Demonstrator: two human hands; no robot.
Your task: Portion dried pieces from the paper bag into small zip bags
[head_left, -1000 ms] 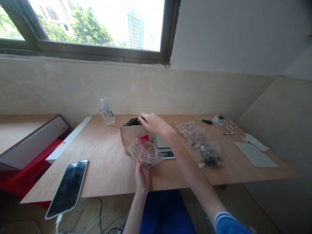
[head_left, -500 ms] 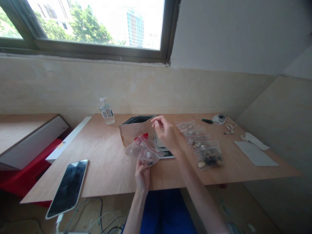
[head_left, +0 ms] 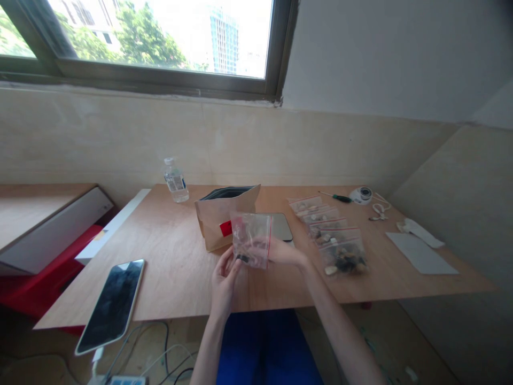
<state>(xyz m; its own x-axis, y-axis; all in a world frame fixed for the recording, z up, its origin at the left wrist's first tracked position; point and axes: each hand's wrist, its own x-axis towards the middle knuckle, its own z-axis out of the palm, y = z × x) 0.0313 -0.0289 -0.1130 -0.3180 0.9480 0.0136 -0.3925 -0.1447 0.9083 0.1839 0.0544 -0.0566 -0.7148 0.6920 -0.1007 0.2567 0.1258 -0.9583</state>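
A clear zip bag (head_left: 251, 227) with a red seal line down its right side is held up over the near part of the table. Small dark pieces (head_left: 242, 258) lie at its bottom left. My left hand (head_left: 224, 274) pinches that lower left corner, thumb in front. My right hand (head_left: 282, 251) reaches to the bag's right side; its fingers show only dimly through the plastic, so their grip is unclear. Just behind stands a brown paper bag (head_left: 212, 222) with a red label, its top gaping. A flat scale-like device (head_left: 282, 224) is partly covered by the zip bag and hand.
Several filled zip bags (head_left: 340, 251) lie in a row on the right. Beyond them are a screwdriver (head_left: 340, 198), a white camera (head_left: 361, 195) with its cable, and a white sheet (head_left: 420, 252). A water bottle (head_left: 176, 182) stands back left; a phone (head_left: 111, 305) overhangs the front edge.
The zip bag has turned, so its red seal line now runs upright on the right. My right hand has come down from above to the bag's right side. My left hand has shifted slightly left and up.
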